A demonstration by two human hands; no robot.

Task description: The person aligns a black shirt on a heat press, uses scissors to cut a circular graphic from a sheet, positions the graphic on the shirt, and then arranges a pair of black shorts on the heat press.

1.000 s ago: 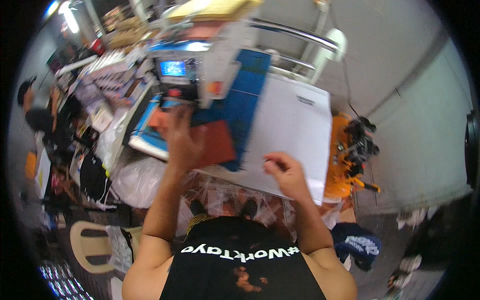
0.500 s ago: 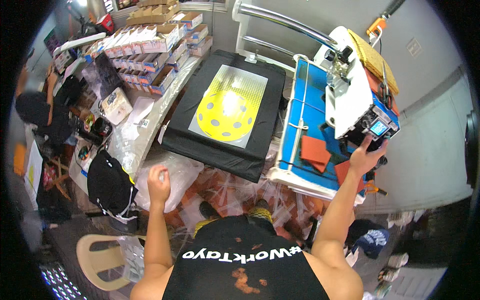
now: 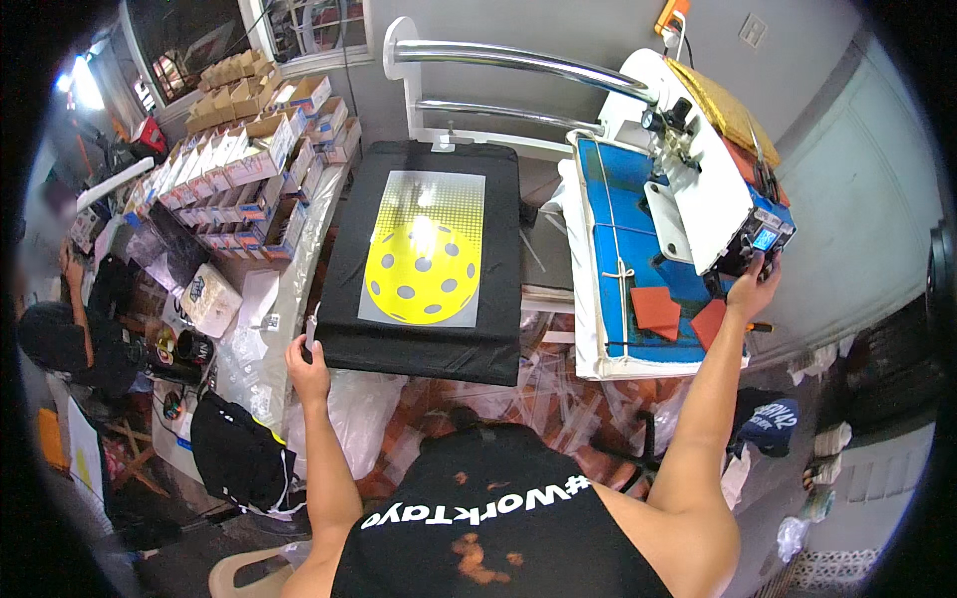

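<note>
A black garment (image 3: 349,341) lies stretched over a flat platen in front of me. On it rests a clear sheet (image 3: 478,299) printed with a yellow ball (image 3: 423,264) with grey holes and a halftone fade above. At the platen's near left corner, my left hand (image 3: 309,374) has its fingers curled by a small pale piece (image 3: 312,327); its kind is unclear. My right hand (image 3: 755,291) reaches to the control box (image 3: 766,239) on a white heat press (image 3: 703,169), fingers outstretched against its panel below the lit screen.
Under the press head is a blue-topped bed (image 3: 618,289) with orange pads (image 3: 655,311) on it. Chrome rails (image 3: 518,62) run behind the platen. Stacked cartons (image 3: 244,159) fill the left table; a black backpack (image 3: 239,448) stands beside it. Another person (image 3: 65,344) is at far left.
The view has turned, shifting the platen and press leftward. My left hand has moved up to the platen's near left corner. My right hand remains at the control box.
</note>
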